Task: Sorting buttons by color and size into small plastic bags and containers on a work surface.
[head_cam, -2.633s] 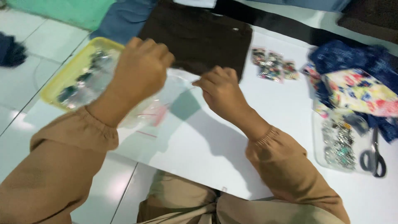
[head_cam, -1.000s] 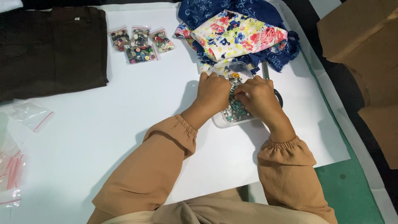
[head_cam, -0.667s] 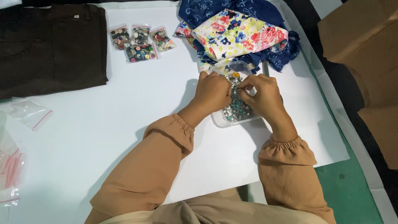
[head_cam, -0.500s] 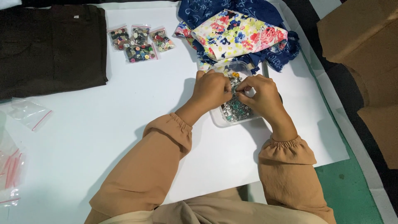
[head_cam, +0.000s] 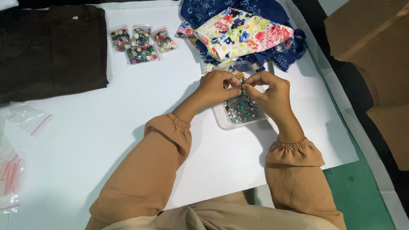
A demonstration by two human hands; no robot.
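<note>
Your left hand [head_cam: 219,87] and right hand [head_cam: 272,91] meet fingertip to fingertip over the clear plastic tray of small metal buttons [head_cam: 243,111], which sits near the far right corner of the white counter [head_cam: 128,127], just in front of the heap of floral and navy fabric [head_cam: 245,34]. Both grips look pinched on one tiny piece between them, though the piece itself is too small to make out. You seem to be picking or separating a single button; the next move calls for a fine, steady pinch kept low over the tray. Small clear bags of mixed buttons [head_cam: 140,42] lie at the far edge beside the folded dark brown cloth [head_cam: 51,51].
</note>
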